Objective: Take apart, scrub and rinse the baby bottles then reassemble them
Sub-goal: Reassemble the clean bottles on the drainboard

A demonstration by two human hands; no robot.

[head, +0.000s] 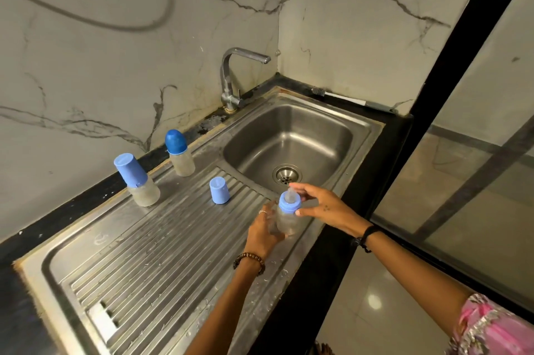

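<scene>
Bottle (286, 221) gripped upright in left hand (264, 234) above the drainboard (150, 253); right hand (323, 205) fingers pinch its blue collar (289, 204).

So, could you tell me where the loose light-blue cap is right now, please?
In the head view, the loose cap stands on the ribbed drainboard, left of the sink basin, between the two capped bottles and the held bottle.
</scene>
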